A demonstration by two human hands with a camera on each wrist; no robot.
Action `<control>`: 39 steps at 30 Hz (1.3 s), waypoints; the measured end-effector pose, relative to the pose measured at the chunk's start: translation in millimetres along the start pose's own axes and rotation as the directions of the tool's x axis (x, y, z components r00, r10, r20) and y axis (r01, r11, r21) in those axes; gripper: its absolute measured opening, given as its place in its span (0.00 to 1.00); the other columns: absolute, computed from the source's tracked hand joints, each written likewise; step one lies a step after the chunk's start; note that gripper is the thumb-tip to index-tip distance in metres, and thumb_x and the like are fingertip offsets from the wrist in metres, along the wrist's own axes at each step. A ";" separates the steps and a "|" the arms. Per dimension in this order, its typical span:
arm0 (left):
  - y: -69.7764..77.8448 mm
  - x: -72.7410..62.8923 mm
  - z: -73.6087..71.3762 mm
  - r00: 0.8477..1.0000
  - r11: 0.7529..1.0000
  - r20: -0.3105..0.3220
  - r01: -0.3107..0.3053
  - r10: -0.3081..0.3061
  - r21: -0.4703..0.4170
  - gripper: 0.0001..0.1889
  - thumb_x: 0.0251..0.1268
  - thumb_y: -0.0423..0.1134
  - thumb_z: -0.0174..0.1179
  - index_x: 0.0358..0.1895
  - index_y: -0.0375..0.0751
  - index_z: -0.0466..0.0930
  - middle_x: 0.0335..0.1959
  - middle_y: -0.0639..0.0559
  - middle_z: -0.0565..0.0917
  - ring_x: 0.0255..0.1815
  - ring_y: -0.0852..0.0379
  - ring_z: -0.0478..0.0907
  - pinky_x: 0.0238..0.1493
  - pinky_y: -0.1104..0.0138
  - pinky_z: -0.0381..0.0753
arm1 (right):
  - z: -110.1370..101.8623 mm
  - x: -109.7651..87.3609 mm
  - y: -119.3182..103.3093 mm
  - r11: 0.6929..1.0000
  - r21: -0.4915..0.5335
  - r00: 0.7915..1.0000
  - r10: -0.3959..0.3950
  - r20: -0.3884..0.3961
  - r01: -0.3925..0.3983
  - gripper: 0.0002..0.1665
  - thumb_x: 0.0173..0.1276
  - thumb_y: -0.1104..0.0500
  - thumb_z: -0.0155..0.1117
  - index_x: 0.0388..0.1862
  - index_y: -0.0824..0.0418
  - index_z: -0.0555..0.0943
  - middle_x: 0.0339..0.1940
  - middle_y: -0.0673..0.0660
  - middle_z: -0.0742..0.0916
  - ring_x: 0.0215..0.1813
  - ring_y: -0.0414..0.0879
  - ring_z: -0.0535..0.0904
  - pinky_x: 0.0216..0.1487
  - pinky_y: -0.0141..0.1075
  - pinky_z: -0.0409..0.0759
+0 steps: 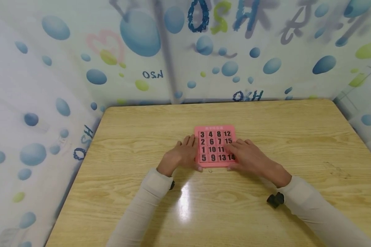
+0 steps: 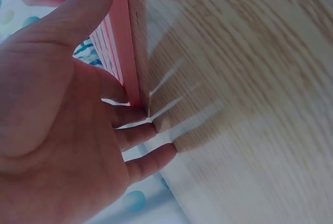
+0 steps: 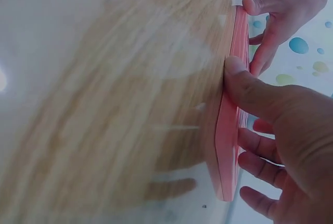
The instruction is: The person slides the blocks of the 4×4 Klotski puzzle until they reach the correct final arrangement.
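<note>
A pink sliding number puzzle (image 1: 214, 165) lies flat on the wooden table, its black-numbered tiles facing up. My left hand (image 1: 184, 153) holds its left side and near left corner, thumb at the near edge, other fingers reaching along the side. In the left wrist view, several fingertips (image 2: 167, 153) of that hand touch the tabletop. My right hand (image 1: 250, 157) grips the near right corner, thumb (image 3: 237, 67) against the near edge. Its index finger reaches over the tiles in the right column, hiding the third-row spot there and part of the 14.
The wooden table (image 1: 126, 137) stretches out around the puzzle, with its far edge close to a wall (image 1: 185, 51) of printed blue and green drops. A dark wrist-worn device (image 1: 275, 200) sits beneath my right cuff. Light glares off the table between my arms.
</note>
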State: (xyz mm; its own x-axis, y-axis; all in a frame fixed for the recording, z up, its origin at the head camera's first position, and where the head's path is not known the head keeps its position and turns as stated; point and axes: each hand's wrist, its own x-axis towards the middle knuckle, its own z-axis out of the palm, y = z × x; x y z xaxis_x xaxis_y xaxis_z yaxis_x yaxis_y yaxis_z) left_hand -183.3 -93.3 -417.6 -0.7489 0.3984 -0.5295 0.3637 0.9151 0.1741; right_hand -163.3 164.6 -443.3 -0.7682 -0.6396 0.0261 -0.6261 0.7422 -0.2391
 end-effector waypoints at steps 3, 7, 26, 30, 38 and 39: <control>-0.5 -0.5 -0.1 1.000 1.000 -0.007 -0.004 0.004 0.001 0.65 0.56 0.66 0.66 0.80 0.36 0.29 0.82 0.39 0.33 0.82 0.44 0.33 0.79 0.48 0.46 | -1.8 1.3 0.0 1.000 -0.019 1.000 -0.022 0.005 0.022 0.42 0.58 0.40 0.75 0.66 0.60 0.76 0.60 0.60 0.82 0.61 0.56 0.76 0.61 0.57 0.71; -0.6 -2.1 -0.1 1.000 1.000 -0.015 -0.011 0.011 -0.001 0.65 0.56 0.66 0.66 0.80 0.36 0.30 0.82 0.39 0.34 0.82 0.43 0.33 0.79 0.48 0.47 | -4.4 4.4 1.2 0.999 -0.035 1.000 -0.012 0.009 0.012 0.42 0.57 0.37 0.74 0.65 0.58 0.77 0.60 0.59 0.81 0.62 0.56 0.74 0.61 0.58 0.71; -1.1 -4.1 0.8 0.999 1.000 -0.034 -0.008 0.008 0.010 0.65 0.56 0.66 0.65 0.80 0.36 0.30 0.82 0.39 0.35 0.82 0.44 0.35 0.79 0.49 0.48 | 0.1 4.9 7.8 0.965 -0.263 1.000 0.007 0.015 -0.003 0.40 0.70 0.35 0.58 0.69 0.62 0.75 0.72 0.62 0.73 0.72 0.61 0.66 0.66 0.59 0.69; -0.7 -5.0 0.3 0.999 1.000 -0.033 -0.006 0.006 0.010 0.64 0.56 0.66 0.65 0.80 0.36 0.29 0.82 0.40 0.35 0.82 0.44 0.34 0.79 0.49 0.47 | -1.6 2.3 4.1 0.963 -0.268 1.000 -0.006 0.022 0.011 0.44 0.68 0.31 0.57 0.70 0.62 0.73 0.73 0.63 0.73 0.72 0.62 0.67 0.65 0.59 0.69; -0.2 -5.2 0.7 1.000 1.000 -0.030 -0.006 0.006 0.004 0.64 0.57 0.66 0.65 0.80 0.36 0.30 0.82 0.40 0.35 0.82 0.44 0.34 0.79 0.49 0.47 | -1.3 0.0 1.2 0.967 -0.251 0.999 -0.031 0.014 0.034 0.51 0.60 0.27 0.62 0.68 0.64 0.75 0.68 0.63 0.77 0.68 0.61 0.71 0.64 0.58 0.70; 0.0 -5.0 0.6 1.000 1.000 -0.030 -0.006 0.006 0.006 0.64 0.57 0.66 0.65 0.80 0.36 0.30 0.82 0.40 0.35 0.82 0.44 0.34 0.79 0.49 0.47 | -0.9 -0.3 1.1 0.967 -0.252 0.999 -0.037 0.006 0.037 0.50 0.60 0.28 0.63 0.67 0.64 0.75 0.67 0.63 0.77 0.67 0.61 0.72 0.64 0.58 0.71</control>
State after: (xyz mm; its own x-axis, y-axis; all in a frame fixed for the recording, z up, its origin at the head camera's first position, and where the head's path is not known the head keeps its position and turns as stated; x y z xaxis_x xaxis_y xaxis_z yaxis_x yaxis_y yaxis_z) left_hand -179.2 -95.3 -415.5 -0.7627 0.4060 -0.5034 0.3719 0.9122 0.1723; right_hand -163.9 165.8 -442.7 -0.7439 -0.6677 0.0286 -0.6676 0.7444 0.0146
